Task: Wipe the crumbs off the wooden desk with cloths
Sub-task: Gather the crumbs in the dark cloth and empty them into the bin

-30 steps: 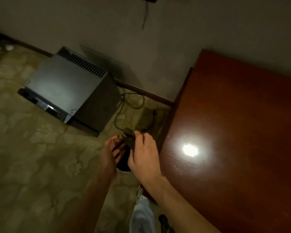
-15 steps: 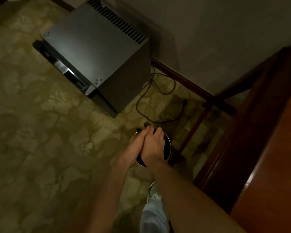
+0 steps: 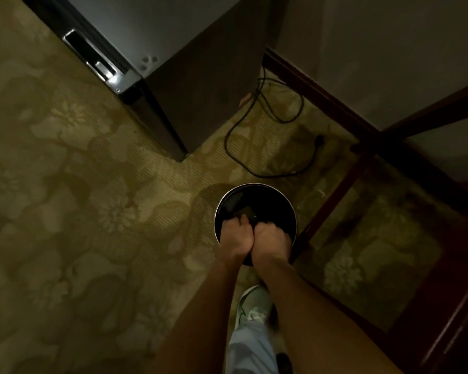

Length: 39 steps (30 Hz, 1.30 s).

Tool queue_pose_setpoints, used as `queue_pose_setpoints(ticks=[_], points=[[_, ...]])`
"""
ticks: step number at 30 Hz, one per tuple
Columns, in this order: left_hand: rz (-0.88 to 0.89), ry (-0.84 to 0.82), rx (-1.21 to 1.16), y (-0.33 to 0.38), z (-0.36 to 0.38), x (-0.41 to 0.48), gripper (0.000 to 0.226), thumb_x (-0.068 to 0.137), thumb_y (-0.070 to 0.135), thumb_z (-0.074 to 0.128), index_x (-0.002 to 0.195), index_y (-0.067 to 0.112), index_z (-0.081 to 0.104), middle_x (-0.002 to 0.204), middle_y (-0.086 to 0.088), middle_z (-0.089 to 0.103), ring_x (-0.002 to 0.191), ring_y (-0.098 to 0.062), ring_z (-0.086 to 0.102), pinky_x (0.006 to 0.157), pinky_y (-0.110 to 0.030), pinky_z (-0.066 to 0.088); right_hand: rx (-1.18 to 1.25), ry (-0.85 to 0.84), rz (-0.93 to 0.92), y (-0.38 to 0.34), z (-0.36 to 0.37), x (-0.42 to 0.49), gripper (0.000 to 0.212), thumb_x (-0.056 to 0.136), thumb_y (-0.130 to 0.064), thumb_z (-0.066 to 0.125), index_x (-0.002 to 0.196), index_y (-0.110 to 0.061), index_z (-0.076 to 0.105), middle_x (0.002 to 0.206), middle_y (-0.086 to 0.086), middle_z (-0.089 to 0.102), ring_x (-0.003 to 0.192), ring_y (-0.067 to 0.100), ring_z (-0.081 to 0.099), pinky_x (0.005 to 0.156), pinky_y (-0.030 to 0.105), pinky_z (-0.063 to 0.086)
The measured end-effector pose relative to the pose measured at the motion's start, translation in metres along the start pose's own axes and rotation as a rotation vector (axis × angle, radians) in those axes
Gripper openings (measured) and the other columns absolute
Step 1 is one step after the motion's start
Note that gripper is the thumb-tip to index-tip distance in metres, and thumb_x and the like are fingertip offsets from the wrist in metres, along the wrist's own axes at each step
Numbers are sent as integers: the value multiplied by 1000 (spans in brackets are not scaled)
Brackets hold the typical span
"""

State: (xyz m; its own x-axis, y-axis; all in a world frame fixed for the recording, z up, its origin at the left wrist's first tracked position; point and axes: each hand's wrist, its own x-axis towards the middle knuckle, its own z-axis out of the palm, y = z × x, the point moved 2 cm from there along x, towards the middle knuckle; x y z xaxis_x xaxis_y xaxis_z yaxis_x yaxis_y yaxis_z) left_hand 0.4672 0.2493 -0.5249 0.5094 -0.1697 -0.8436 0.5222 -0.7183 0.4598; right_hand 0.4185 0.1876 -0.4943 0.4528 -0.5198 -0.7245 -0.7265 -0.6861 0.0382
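My left hand [image 3: 237, 236] and my right hand [image 3: 272, 237] are side by side, knuckles up, inside the mouth of a round black bin [image 3: 257, 185] with a metal rim on the carpet. Their fingers curl down into the bin around a dark cloth [image 3: 245, 211], of which only a small fold shows just beyond the fingertips. The rest of the cloth is lost in the dark inside the bin. At the right, the wooden desk shows only its dark red edge [image 3: 459, 306] and a leg [image 3: 333, 203]; the desk top is out of view.
A dark box-shaped cabinet [image 3: 200, 76] stands on the patterned carpet at the upper left, close to the bin. A black cable [image 3: 268, 168] loops on the floor between it and the wall's skirting. My light shoe [image 3: 254, 306] is just below the bin.
The view has tipped down from the desk top to the floor. Both hands have dropped with the cloth from above the bin into its mouth and now sit side by side.
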Motion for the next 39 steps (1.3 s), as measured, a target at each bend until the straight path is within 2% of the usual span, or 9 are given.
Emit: queue_pose_setpoints(ticks=[7,9,11,16,20,25,30,35,39], points=[[-127,74,-353,-2,10,3,41,112,28,41,140,4,60,134,-18,65,128,-35,59,113,-44,45,190,85,-43,17,14,-9,29,90,-29,73,117,-19,68,137,2,50,126,30,49,108,38,44],[-125,86,-439,-6,4,5,38,113,30,41,135,8,63,130,-14,68,122,-31,63,111,-45,48,354,27,-84,23,12,-6,14,87,-20,74,99,-19,65,122,2,58,115,32,58,96,39,52],[-140,47,-518,-8,-3,11,35,113,33,41,124,12,66,119,-12,72,113,-29,68,105,-49,54,492,-14,-83,29,11,1,25,85,-10,74,91,-20,52,100,2,61,101,29,65,80,38,56],[-234,-58,-616,0,-14,22,41,112,42,40,144,20,55,136,-11,66,125,-31,65,102,-49,55,562,-139,-31,35,9,8,49,79,-9,81,114,-18,49,109,8,65,108,31,67,87,40,58],[-203,-17,-735,0,-11,23,38,111,45,42,142,26,53,142,-12,63,128,-31,63,101,-50,56,258,-197,-41,44,9,6,37,89,-28,76,121,-16,62,121,12,64,117,35,62,94,42,54],[-268,87,-718,-13,-4,21,42,112,43,40,148,25,48,140,-9,61,123,-32,64,73,-34,59,290,-23,-19,49,8,6,33,94,-15,69,124,-6,60,136,12,51,131,36,51,108,48,47],[-233,170,-660,-15,-2,11,32,112,33,45,140,21,56,102,-3,64,79,-19,64,47,-24,54,364,233,-16,45,4,6,56,89,0,65,142,-10,46,140,11,50,119,34,62,97,48,55],[-136,296,-415,-26,11,13,38,103,47,48,91,16,67,86,-15,73,77,-35,75,77,-51,64,269,247,-36,41,6,-4,52,92,-7,65,140,-15,48,138,9,52,114,32,64,95,44,54],[-225,280,-331,-16,-1,-6,37,105,30,50,125,3,67,124,-22,69,120,-40,65,98,-39,49,19,234,-399,35,5,-3,54,66,-10,88,116,-11,67,117,12,60,104,32,60,81,39,53]])
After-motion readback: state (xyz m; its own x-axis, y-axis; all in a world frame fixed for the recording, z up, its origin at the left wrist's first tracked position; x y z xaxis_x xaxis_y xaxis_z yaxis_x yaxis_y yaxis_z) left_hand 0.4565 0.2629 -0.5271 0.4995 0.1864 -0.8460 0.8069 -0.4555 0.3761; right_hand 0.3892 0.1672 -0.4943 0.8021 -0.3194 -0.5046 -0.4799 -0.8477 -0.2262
